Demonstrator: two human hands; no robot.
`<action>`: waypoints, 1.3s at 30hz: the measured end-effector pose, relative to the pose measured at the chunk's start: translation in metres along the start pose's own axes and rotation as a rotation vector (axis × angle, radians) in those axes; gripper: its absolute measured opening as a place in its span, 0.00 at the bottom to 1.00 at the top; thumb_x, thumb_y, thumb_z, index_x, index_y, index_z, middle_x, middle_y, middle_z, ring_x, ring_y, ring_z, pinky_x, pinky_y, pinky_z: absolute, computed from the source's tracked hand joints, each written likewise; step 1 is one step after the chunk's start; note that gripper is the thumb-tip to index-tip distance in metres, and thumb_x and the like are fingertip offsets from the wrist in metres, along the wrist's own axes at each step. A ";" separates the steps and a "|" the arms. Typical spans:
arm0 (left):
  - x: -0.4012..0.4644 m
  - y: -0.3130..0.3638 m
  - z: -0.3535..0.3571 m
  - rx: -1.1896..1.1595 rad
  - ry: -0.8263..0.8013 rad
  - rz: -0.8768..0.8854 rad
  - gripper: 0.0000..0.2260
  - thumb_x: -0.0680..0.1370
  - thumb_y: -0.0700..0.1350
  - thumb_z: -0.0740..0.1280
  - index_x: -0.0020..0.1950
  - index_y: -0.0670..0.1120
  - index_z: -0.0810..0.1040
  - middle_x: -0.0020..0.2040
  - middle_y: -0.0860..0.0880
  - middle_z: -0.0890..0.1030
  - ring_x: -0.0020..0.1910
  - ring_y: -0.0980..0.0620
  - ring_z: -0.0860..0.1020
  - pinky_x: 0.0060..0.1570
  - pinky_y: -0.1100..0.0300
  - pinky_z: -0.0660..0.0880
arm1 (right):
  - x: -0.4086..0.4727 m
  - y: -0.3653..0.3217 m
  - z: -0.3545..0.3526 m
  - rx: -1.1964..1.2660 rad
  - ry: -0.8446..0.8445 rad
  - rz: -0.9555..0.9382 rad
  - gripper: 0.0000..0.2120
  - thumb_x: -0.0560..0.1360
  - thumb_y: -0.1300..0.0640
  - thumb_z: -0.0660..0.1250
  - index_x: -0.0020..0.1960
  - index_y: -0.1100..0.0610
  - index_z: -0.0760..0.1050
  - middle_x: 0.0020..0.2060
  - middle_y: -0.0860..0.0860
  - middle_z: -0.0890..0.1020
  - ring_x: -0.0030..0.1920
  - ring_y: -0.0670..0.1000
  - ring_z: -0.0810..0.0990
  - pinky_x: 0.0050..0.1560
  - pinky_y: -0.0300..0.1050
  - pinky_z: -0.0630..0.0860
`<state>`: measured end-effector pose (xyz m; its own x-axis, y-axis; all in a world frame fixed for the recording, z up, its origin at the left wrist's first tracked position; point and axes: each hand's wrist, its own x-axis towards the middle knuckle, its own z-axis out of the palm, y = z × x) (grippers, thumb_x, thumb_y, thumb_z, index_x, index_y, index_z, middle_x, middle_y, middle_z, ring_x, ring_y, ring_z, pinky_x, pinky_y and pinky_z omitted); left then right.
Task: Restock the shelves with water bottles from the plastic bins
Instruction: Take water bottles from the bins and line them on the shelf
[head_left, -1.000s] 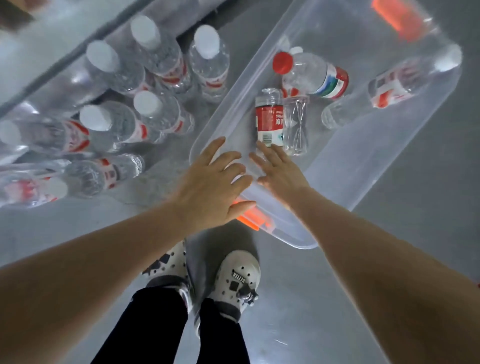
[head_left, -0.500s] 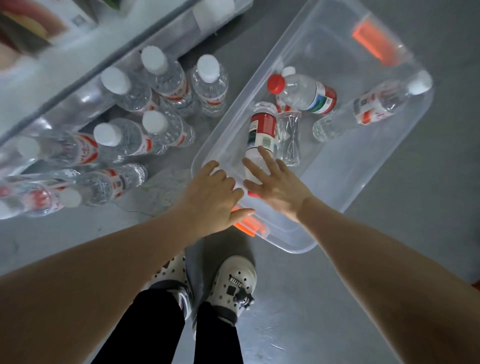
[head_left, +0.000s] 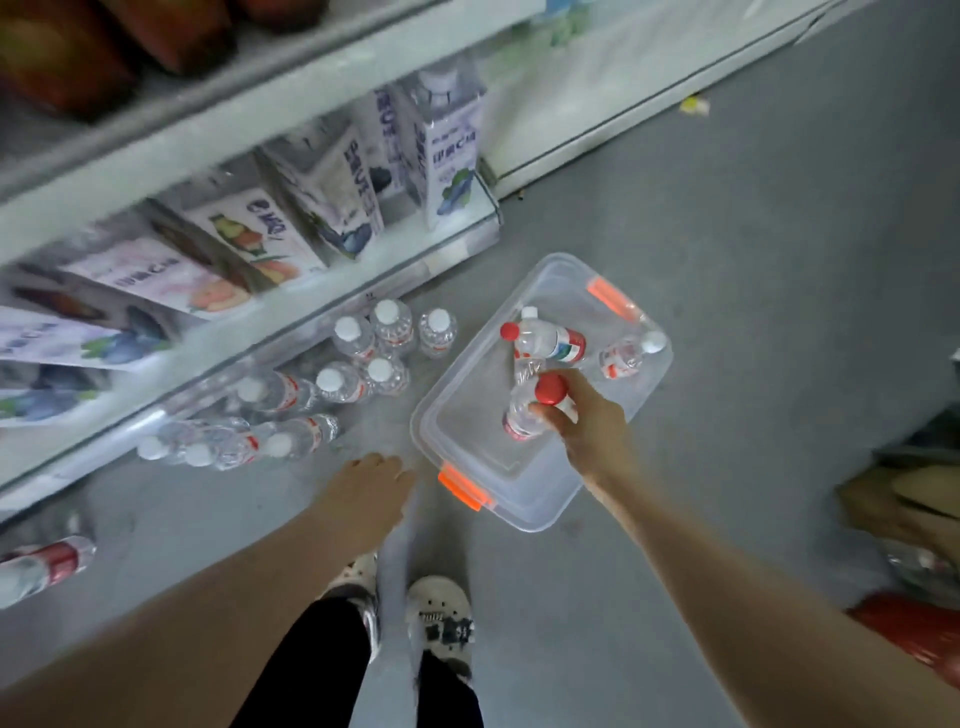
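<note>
A clear plastic bin (head_left: 524, 506) with orange latches sits on the grey floor. My right hand (head_left: 592, 421) grips a red-capped water bottle (head_left: 522, 415) by its neck, lifted above the bin. Left in the bin are a red-capped bottle (head_left: 548, 340) and a white-capped bottle (head_left: 626, 353). My left hand (head_left: 363, 491) hangs empty with relaxed fingers, left of the bin's near latch. Several white-capped water bottles (head_left: 363, 358) stand and lie on the floor under the bottom shelf (head_left: 291, 317).
Drink cartons (head_left: 447, 150) fill the shelf above the bottles. One bottle (head_left: 41, 566) lies at the far left on the floor. My feet (head_left: 415, 608) stand just before the bin. Bags and a red object (head_left: 914, 629) sit at the right edge.
The view has pulled back and up. My right hand has picked a red-capped bottle out of the bin and raised it. My left hand has drawn away from the bin's edge.
</note>
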<state>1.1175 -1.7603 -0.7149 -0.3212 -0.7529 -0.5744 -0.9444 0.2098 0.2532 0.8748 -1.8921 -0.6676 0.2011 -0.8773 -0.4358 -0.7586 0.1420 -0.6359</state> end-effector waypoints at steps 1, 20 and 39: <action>-0.020 0.005 -0.022 -0.031 -0.030 -0.046 0.24 0.58 0.52 0.82 0.51 0.46 0.82 0.46 0.47 0.82 0.43 0.47 0.81 0.38 0.55 0.81 | -0.015 -0.020 -0.022 0.006 -0.001 -0.001 0.13 0.78 0.54 0.69 0.62 0.52 0.74 0.48 0.45 0.79 0.50 0.52 0.77 0.45 0.38 0.64; -0.426 0.108 -0.437 -0.901 0.778 -0.359 0.39 0.66 0.60 0.77 0.72 0.53 0.65 0.65 0.53 0.76 0.61 0.54 0.77 0.61 0.53 0.75 | -0.308 -0.602 -0.323 0.257 0.015 -0.923 0.09 0.82 0.46 0.59 0.55 0.51 0.71 0.43 0.43 0.79 0.46 0.45 0.79 0.55 0.52 0.77; -0.794 0.029 -0.478 -1.079 1.313 -0.319 0.24 0.69 0.51 0.77 0.62 0.59 0.72 0.55 0.56 0.82 0.52 0.60 0.81 0.56 0.62 0.74 | -0.555 -0.908 -0.162 0.241 -0.165 -1.404 0.10 0.81 0.47 0.61 0.56 0.53 0.71 0.47 0.46 0.80 0.46 0.45 0.81 0.49 0.42 0.77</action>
<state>1.3788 -1.4547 0.1205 0.6389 -0.7588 0.1269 -0.3094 -0.1024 0.9454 1.3514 -1.6080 0.2550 0.7632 -0.2943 0.5752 0.2429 -0.6943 -0.6774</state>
